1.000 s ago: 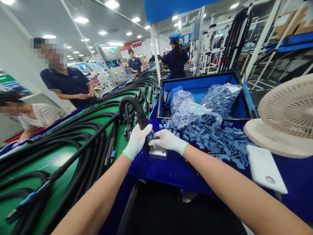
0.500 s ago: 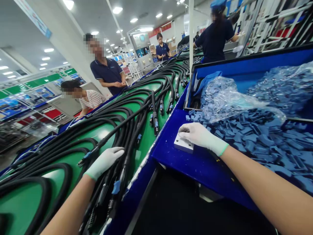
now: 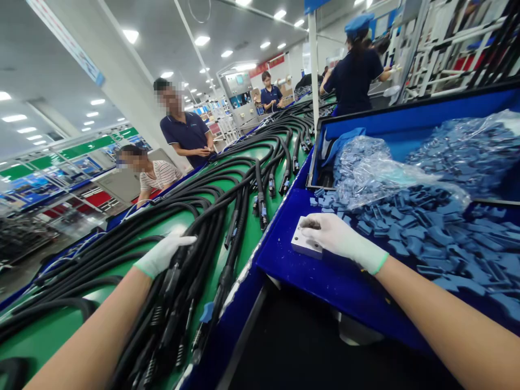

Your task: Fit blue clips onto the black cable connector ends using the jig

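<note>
My left hand (image 3: 164, 253), in a white glove, lies open across a bundle of black corrugated cables (image 3: 190, 276) with plug ends, and it grips nothing. My right hand (image 3: 339, 241), also gloved, rests flat on a small white block (image 3: 304, 244) with holes in it. The block stands on a blue-covered bench (image 3: 309, 276). Just beyond that hand lies a heap of loose blue plastic parts (image 3: 426, 233).
A blue-lined tray (image 3: 406, 111) holds clear bags of blue parts (image 3: 365, 176). More cables lie along a green bench (image 3: 170, 219). Beyond it stand a person in a navy polo (image 3: 187, 135) and a seated person in a striped shirt (image 3: 160, 176).
My left hand held a corrugated cable near the white block, then let go and moved left onto the cable bundle. My right hand stays on the block. The view has turned right.
</note>
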Tool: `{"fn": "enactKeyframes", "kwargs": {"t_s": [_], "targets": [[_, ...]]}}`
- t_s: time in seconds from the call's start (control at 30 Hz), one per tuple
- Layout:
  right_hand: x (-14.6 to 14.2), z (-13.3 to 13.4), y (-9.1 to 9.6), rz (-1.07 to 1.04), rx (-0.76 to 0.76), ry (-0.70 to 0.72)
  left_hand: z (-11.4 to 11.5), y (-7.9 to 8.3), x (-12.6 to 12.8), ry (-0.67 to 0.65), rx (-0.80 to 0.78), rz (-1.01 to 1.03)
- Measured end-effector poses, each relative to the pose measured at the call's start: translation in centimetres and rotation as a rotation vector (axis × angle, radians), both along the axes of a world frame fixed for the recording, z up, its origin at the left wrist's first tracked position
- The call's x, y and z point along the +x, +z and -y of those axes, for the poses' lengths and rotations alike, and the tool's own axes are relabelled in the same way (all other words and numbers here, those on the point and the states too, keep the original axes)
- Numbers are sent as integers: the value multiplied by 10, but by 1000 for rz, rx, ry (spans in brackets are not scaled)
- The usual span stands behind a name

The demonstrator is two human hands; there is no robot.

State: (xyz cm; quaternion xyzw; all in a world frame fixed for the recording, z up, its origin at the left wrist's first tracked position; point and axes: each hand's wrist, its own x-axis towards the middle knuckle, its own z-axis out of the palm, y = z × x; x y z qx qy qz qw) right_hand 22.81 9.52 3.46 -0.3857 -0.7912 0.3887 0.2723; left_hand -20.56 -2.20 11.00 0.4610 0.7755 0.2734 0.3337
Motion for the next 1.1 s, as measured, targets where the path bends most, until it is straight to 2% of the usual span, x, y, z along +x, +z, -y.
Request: {"fn": "enactKeyframes", "kwargs": {"t_s": [0.1,0.2,0.27,0.33,0.4,0.5,0.57,0.73,0.83,0.93,1.03,1.07,1.1], "targets": [[-25,33,5,-116,-50,109,10,17,30,39,213,115],[-58,78,5,-259,-233,324,18,15,87,52,466,265],[-76,103,0,-337,-370,428,21,8,126,61,639,460],[-87,121,-6,-392,-445,444,22,0,154,86,722,535],[-90,131,-13,-402,-400,359,19,-9,170,133,746,453],[-84,135,-23,-276,-189,158,13,-22,179,224,782,244],[-75,135,-26,-177,-89,80,11,-27,183,260,799,153],[-62,130,-26,-199,-57,4,9,-31,190,200,765,174],[-70,128,-25,-205,-169,67,7,-33,189,203,772,265],[-79,130,-27,-196,-274,175,13,-36,177,253,752,229],[-76,134,-31,-138,-247,196,37,-40,158,348,821,-4],[-73,134,-32,-101,-221,216,49,-41,152,285,856,-203],[-71,132,-34,-61,-176,237,63,-41,147,154,844,-387]]}}
